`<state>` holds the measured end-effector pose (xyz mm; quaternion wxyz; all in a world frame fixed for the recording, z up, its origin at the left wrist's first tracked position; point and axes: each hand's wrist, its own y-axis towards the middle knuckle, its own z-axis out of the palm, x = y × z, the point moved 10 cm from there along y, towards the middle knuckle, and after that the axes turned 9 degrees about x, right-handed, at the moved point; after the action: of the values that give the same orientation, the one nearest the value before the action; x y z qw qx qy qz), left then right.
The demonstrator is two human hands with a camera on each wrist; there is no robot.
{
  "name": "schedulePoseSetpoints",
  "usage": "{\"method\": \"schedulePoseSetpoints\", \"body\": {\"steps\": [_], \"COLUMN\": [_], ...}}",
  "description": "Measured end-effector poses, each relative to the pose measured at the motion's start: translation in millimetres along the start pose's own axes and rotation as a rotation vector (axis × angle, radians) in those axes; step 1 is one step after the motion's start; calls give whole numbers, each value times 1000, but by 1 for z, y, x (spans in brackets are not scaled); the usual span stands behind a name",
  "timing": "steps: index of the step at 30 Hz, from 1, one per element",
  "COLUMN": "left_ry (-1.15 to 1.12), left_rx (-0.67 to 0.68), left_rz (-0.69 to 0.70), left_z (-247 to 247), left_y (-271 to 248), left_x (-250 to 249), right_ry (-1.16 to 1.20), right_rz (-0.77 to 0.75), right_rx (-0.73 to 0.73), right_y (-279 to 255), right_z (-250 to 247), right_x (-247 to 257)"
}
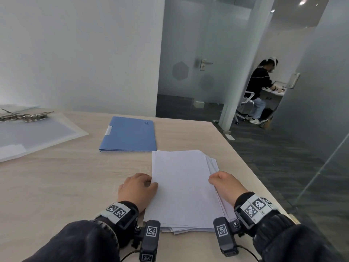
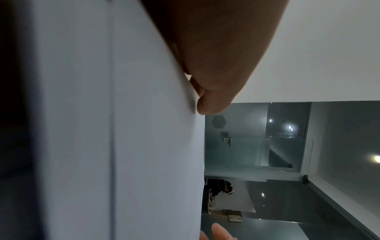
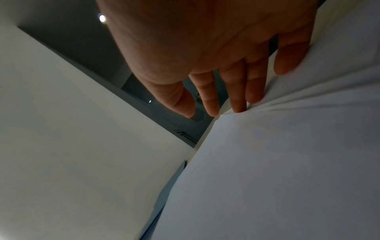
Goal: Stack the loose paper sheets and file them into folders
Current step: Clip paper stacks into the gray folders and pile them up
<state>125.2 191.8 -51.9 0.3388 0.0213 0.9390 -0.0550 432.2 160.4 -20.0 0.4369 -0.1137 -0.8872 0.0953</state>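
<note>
A stack of white paper sheets [image 1: 183, 186] lies on the pale wooden desk [image 1: 75, 176], its edges fanned unevenly at the right and near sides. My left hand [image 1: 139, 186] is at the stack's left edge, thumb on top and fingers curled out of sight at the edge. In the left wrist view the thumb [image 2: 207, 104] presses against the paper [image 2: 144, 146]. My right hand [image 1: 224, 184] is at the right edge. The right wrist view shows its straight fingers [image 3: 255, 84] laid against the sheets [image 3: 287, 162]. A closed blue folder [image 1: 130, 135] lies just beyond the stack.
An open clear binder [image 1: 28, 133] with a metal clip [image 1: 24, 116] lies at the far left of the desk. The desk's right edge [image 1: 245, 161] runs close to the stack. Beyond it are dark carpet, glass partitions and a seated person [image 1: 260, 87] in another room.
</note>
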Motion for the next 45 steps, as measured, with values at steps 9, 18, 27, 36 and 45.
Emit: {"method": "schedulePoseSetpoints", "body": {"steps": [9, 18, 27, 36, 45], "left_ry": [30, -44, -263, -254, -249], "left_rx": [17, -59, -126, -109, -99], "left_rz": [-36, -36, -32, -46, -47], "left_z": [-1, -10, -17, -14, -14], "left_y": [-2, -9, -12, -10, -11], "left_x": [-1, -3, 7, 7, 7], "right_ry": [-118, -133, -290, -469, -467], "right_rz": [92, 93, 159, 266, 291], "right_rx": [-6, -15, -29, 11, 15], "right_y": [16, 17, 28, 40, 46], "right_z": [3, 0, -5, -3, -5], "right_x": [-18, -7, -10, -8, -10]}}
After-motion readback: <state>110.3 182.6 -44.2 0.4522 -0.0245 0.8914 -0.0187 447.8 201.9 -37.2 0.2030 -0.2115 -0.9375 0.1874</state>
